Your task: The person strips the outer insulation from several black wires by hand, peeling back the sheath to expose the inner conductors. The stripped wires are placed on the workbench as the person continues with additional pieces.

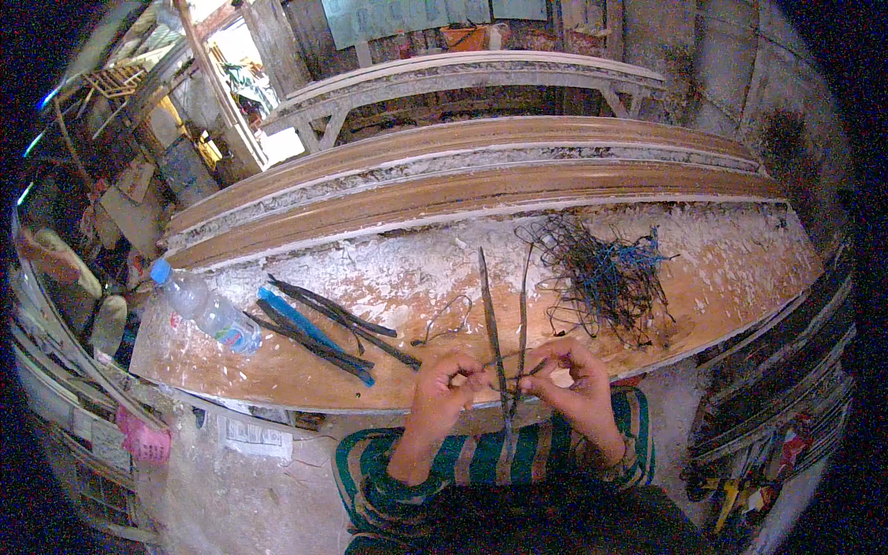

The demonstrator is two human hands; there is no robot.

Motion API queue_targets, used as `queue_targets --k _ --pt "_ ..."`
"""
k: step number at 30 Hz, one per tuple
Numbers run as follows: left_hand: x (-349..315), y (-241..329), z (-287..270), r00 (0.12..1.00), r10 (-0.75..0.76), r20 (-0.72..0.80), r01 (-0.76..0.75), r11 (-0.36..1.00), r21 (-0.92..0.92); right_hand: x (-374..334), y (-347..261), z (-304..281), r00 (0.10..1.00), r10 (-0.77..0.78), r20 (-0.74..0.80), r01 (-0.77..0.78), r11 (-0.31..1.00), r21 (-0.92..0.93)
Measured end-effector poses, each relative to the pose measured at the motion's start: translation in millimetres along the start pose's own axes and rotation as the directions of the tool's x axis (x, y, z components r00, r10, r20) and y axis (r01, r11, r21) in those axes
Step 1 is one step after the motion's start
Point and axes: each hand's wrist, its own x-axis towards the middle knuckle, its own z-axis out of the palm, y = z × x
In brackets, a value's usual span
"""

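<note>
At worktop (731, 277) edge: left hand (442, 393), right hand (581, 381) curled inward, fingers (546, 389) pinching dark strips (491, 319); bottle label (238, 335) unreadably small.

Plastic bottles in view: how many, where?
1: the blue-capped clear bottle, at the left end of the wooden tabletop, left of the blue strip. More could be hidden in the dim background clutter.

Your bare left hand (435, 396) and bare right hand (585, 388) face each other at the lower centre of the frame, slightly apart, fingers (553, 392) curled and pinched against the thumbs. Your forearms (408, 460) slant upward and inward beneath them.
</note>
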Motion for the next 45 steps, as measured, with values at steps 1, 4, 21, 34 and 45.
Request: queue_targets --k 1,4,21,34,45 --pt "-3 2 3 0.997 -0.019 0.070 0.019 1.000 0.005 2 0 3 0.996 -0.044 -0.074 0.042 0.998 -0.036" --pt "-6 8 11 0.773 0.378 0.509 -0.488 0.867 0.098 8 1 5 0.957 -0.161 -0.240 0.123 0.978 -0.167" --pt "18 1 -32 0.887 0.422 -0.186 -0.299 0.833 0.465 5 2 -2 0.984 -0.074 0.163 0.078 0.997 -0.021" --pt "19 -4 -37 0.953 0.212 -0.217 -0.174 0.968 0.181 3 3 28 0.836 -0.307 0.455 0.332 0.943 0.026" --pt "-11 10 13 0.764 0.277 0.583 -0.453 0.873 0.179 18 15 -6 0.930 -0.201 -0.307 0.133 0.964 -0.230"
